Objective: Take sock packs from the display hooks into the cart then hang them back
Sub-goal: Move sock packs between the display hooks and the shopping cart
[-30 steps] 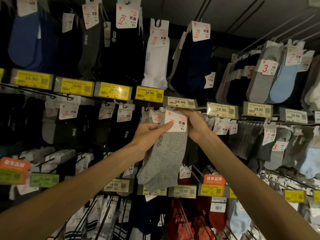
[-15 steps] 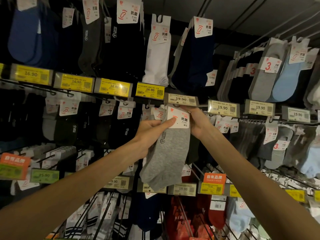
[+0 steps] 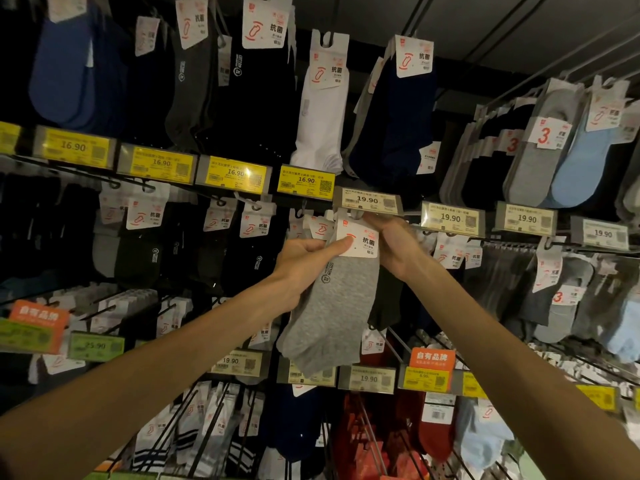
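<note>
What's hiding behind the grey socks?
A black sock peeks out behind the grey socks, and a price tag shows below. The rest is covered.

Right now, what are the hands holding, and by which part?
Both hands hold one grey sock pack. The left hand grips its upper left edge, a fingertip on the white header card; the right hand holds the card's right side.

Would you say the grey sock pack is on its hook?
Cannot tell: left hand and right hand hold the grey sock pack under a 19.90 tag; its hook hole is unclear.
</note>
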The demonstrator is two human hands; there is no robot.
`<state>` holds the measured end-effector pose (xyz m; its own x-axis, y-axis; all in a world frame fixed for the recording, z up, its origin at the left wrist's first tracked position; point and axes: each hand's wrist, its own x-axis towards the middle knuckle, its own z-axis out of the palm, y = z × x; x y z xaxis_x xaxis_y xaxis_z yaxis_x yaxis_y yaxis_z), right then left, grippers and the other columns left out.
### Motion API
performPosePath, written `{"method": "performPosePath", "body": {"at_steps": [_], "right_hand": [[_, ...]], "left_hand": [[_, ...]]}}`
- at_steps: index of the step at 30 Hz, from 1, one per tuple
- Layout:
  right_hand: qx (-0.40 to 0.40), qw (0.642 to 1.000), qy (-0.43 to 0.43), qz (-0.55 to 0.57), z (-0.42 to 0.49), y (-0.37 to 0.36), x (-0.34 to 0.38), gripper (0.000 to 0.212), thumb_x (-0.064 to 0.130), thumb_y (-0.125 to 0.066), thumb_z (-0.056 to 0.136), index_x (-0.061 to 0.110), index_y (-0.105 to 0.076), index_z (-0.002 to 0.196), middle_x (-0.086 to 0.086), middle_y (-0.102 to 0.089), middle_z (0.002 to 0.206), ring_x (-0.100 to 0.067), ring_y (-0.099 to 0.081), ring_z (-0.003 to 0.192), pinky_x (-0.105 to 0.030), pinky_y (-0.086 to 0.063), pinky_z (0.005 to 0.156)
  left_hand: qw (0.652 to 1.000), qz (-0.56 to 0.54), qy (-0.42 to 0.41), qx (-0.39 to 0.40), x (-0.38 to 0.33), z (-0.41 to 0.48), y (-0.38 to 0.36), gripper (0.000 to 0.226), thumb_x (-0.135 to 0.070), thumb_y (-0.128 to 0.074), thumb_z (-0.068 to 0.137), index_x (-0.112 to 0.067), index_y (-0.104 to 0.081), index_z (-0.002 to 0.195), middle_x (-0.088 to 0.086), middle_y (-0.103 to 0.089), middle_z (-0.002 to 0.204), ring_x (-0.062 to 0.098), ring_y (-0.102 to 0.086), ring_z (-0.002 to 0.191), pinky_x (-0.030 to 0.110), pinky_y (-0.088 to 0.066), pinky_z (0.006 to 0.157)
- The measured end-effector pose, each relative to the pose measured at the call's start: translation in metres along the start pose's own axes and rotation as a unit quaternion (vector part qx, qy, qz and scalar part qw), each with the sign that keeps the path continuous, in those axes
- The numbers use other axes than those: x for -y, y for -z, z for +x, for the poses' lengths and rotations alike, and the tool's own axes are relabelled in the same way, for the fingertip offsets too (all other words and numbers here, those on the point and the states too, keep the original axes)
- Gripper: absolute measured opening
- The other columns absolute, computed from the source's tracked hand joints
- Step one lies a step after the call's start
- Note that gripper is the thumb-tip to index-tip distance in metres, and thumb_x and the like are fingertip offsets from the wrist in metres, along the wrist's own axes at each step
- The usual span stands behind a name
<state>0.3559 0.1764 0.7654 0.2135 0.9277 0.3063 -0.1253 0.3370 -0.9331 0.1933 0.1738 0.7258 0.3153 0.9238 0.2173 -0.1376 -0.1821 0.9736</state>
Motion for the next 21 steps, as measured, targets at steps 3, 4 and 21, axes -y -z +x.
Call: {"method": "performPosePath", "body": {"at_steps": [3,4,21], "right_hand": [[-0.077,0.975,0.151,-0.146,-0.006,-0.004,-0.019,0.024,0.016,-0.054,0.099,0.02,-0.055,0.122,-0.004,-0.066,0.117,-0.013,-0.067,0.099,-0.024,-0.057,0.077],[-0.071,0.962,0.198,-0.173,-0.008,-0.003,-0.027,0.026,0.018,-0.053,0.099,0.022,-0.05,0.125,-0.002,-0.065,0.119,-0.011,-0.066,0.1,-0.024,-0.057,0.077],[-0.111,0.879,0.19,-0.422,0.065,0.008,-0.081,0.056,0.025,-0.059,0.093,0.021,-0.032,0.142,-0.012,-0.029,0.149,-0.031,-0.032,0.136,-0.049,-0.036,0.11]], "left_hand": [[1.0,0.014,-0.011,-0.016,0.009,0.008,0.002,0.03,-0.041,-0.08,0.078,-0.014,-0.079,0.09,0.0,-0.078,0.085,0.016,-0.075,0.081,0.033,-0.059,0.081],[1.0,0.012,-0.013,-0.021,0.012,0.009,0.003,0.03,-0.042,-0.08,0.077,-0.013,-0.079,0.088,0.001,-0.077,0.084,0.016,-0.075,0.081,0.033,-0.06,0.081],[0.982,0.086,-0.057,-0.161,0.044,0.03,0.093,0.015,-0.027,-0.081,0.074,-0.023,-0.076,0.06,-0.008,-0.072,0.105,0.015,-0.06,0.11,0.043,-0.05,0.101]]}}
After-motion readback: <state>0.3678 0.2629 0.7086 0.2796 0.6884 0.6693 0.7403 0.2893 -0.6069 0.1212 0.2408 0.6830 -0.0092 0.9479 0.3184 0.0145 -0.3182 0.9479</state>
